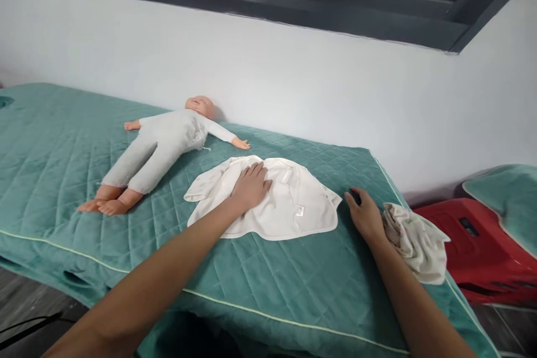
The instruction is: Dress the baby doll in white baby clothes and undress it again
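Note:
A small white baby shirt (310, 201) is spread over the green quilted cover, a little label showing near its lower edge. My left hand (251, 185) lies flat on the shirt's left half, fingers stretched out, covering part of the cloth. Just beyond the shirt's right sleeve is my right hand (364, 211), apart from the cloth, thumb and fingers separated with nothing between them. A crumpled pale patterned cloth (417, 240) lies right beside my right wrist. Farther left, a baby doll (168, 134) in a whitish body suit rests on its back, arms spread.
The green quilted cover (268, 268) drapes over the bed's front edge. A white wall (293, 84) with a dark window frame (293, 5) rises behind. On the right, past the bed's edge, stands a red plastic stool (457, 235) with green fabric partly over it.

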`<state>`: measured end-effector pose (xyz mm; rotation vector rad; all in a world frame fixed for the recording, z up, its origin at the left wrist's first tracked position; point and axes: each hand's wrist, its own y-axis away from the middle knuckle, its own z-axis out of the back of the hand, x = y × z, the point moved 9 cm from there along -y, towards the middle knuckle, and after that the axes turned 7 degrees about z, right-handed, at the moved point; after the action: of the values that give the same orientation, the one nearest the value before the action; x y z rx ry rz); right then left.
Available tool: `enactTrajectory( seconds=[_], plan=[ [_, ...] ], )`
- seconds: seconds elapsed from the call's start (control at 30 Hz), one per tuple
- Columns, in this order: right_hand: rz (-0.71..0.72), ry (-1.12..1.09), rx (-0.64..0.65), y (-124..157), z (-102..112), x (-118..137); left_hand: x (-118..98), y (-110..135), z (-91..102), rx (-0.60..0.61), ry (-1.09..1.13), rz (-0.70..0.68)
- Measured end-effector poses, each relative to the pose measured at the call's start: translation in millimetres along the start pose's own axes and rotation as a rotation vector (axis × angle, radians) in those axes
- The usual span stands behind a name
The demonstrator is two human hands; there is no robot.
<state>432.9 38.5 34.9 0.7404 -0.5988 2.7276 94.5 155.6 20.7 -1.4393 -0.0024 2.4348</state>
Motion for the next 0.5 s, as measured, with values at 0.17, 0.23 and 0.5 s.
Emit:
enactTrajectory(
  seconds=[0.17, 0.23, 0.5],
  plan=[
    [0.066, -0.021, 0.116, -16, -32, 40, -5, -2, -3.8, -0.044, -0.03, -0.032],
    [0.04, -0.018, 0.233, -29, -46, 49, -7, -1, -3.3, -0.043, -0.03, -0.038],
    [-0.049, -0.486, 0.364, -44, -27, 27, -24, 8, 3.8, -0.101, -0.2, -0.091]
  ],
)
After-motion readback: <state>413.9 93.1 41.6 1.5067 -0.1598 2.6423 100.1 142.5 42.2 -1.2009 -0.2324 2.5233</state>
